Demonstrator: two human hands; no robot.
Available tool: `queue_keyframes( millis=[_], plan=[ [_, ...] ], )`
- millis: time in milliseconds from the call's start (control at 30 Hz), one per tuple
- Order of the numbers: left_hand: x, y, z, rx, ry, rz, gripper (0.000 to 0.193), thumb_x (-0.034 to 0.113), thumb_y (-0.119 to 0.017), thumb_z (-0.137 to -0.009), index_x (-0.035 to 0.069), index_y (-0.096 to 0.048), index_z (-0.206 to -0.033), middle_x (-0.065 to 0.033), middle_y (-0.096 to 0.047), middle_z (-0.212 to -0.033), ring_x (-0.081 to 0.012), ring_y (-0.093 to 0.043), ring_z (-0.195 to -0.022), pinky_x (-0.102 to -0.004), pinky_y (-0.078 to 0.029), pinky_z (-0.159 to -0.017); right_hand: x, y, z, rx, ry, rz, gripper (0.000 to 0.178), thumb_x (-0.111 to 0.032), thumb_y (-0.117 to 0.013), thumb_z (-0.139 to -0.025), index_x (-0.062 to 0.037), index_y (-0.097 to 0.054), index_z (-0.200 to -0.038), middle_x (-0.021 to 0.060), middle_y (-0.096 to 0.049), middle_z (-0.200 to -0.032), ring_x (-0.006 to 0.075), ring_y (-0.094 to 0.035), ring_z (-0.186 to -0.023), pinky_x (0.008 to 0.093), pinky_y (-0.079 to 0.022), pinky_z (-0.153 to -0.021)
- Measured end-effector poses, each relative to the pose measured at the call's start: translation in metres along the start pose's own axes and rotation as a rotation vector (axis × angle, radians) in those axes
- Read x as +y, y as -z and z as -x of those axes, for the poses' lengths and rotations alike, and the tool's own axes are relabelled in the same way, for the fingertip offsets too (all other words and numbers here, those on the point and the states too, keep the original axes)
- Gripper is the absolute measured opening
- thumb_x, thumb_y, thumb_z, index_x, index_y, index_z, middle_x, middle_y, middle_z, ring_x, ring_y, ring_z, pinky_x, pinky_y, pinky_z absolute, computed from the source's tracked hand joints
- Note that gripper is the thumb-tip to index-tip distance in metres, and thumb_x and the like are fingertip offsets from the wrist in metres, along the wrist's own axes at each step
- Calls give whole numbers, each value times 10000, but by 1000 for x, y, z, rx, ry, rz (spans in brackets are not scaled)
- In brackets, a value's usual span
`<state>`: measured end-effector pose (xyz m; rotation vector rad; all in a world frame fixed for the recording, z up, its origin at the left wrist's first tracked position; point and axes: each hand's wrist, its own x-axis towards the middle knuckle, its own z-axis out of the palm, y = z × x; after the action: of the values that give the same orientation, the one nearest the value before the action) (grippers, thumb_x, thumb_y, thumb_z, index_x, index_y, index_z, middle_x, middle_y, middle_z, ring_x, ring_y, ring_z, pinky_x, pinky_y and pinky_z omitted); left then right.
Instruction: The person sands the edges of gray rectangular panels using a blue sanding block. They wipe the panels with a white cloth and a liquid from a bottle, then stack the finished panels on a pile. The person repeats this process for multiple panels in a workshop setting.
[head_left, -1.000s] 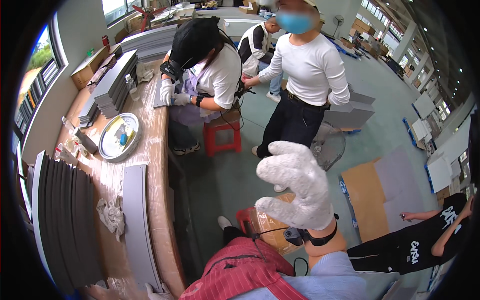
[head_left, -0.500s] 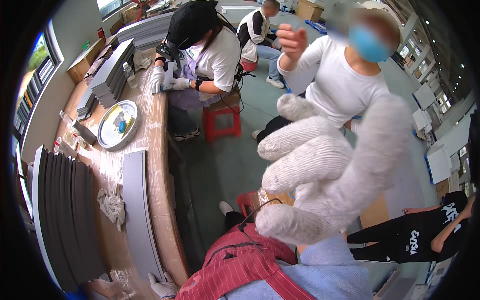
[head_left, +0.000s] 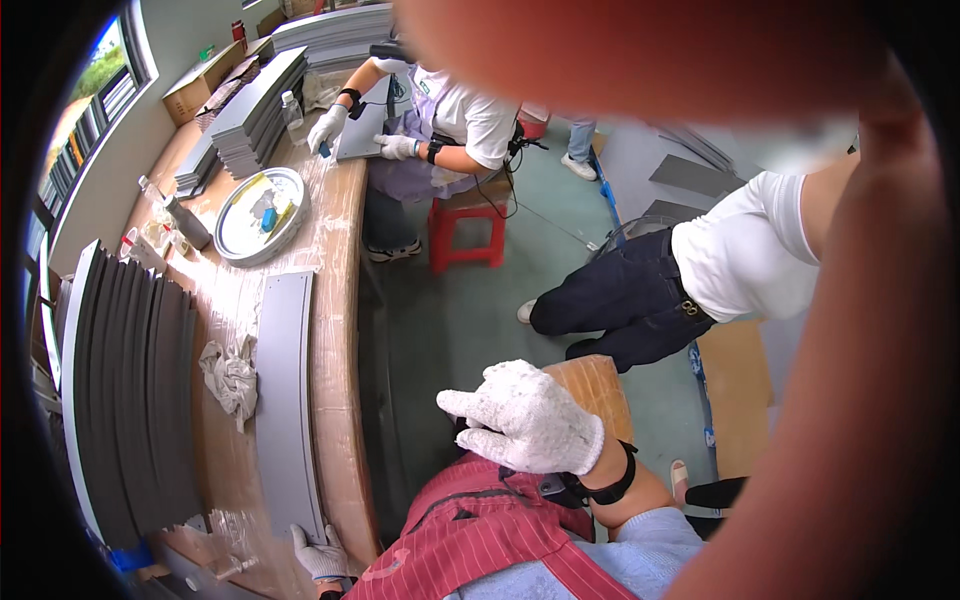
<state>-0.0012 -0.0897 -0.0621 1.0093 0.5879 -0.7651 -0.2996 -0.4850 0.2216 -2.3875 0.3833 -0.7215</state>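
My left hand [head_left: 320,554], in a pale knit glove, touches the near end of a long grey panel [head_left: 284,400]. Its fingers are apart at the panel's corner. The panel lies flat along the front edge of the table [head_left: 338,330], which has a plastic-wrapped brown top. My right hand [head_left: 525,418] wears a white knit glove and hovers above my lap, over the red striped apron [head_left: 480,535]. Nothing shows in it; the index finger stretches left and the others are loosely bent. A black band circles that wrist.
Left of the panel are a crumpled white rag [head_left: 231,380] and a stack of dark grey panels [head_left: 130,390]. Beyond sits a round white lid [head_left: 262,215] with a blue block. A gloved co-worker [head_left: 450,120] handles another panel. Someone's blurred hand and arm [head_left: 640,60] block the upper right.
My right hand has dropped from close before the camera to above my lap. The person in white has come nearer, their arm across the view. The seated co-worker now holds something small and blue.
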Motion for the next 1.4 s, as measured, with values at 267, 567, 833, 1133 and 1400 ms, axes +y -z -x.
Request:
queue_keyframes(
  millis=[267,567,833,1133,1400],
  plan=[
    [-1,-17,11,60,-12,-18,361,430,-642,-946,200,-614,-1223,39,-706,-1146,-146,-666,-944,-356,-544,-829,-2,-14,4,-9,-78,43,391,-140,-764,-774,-52,-702,-1150,60,-613,-698,257,-580,-672,386,-459,-696],
    [2,-18,10,51,21,-16,318,428,-628,-951,238,-605,-1205,62,-699,-1137,-158,-651,-1003,-390,-535,-823,13,-34,6,-68,-144,48,366,-137,-759,-779,-21,-688,-1120,48,-685,-741,252,-619,-679,380,-470,-698],
    [-3,-36,21,161,-9,-8,314,460,-607,-958,264,-588,-1203,78,-688,-1149,-165,-644,-1025,-429,-499,-849,21,-72,-23,-242,-129,86,357,-175,-727,-791,-84,-674,-1132,72,-650,-716,305,-629,-713,431,-497,-701],
    [-2,-56,29,243,-23,11,523,585,-566,-935,263,-504,-1342,38,-593,-1332,-236,-551,-1194,-549,-381,-977,71,-171,-81,-241,-37,12,324,-217,-693,-850,-74,-665,-1140,134,-682,-893,342,-644,-848,450,-516,-774],
    [0,-59,25,377,19,33,614,645,-534,-921,238,-483,-1377,1,-578,-1363,-289,-539,-1215,-568,-367,-966,91,-317,-148,-472,309,26,613,-317,-701,-828,5,-549,-1327,241,-519,-1382,430,-461,-1310,532,-336,-1120]
  ],
)
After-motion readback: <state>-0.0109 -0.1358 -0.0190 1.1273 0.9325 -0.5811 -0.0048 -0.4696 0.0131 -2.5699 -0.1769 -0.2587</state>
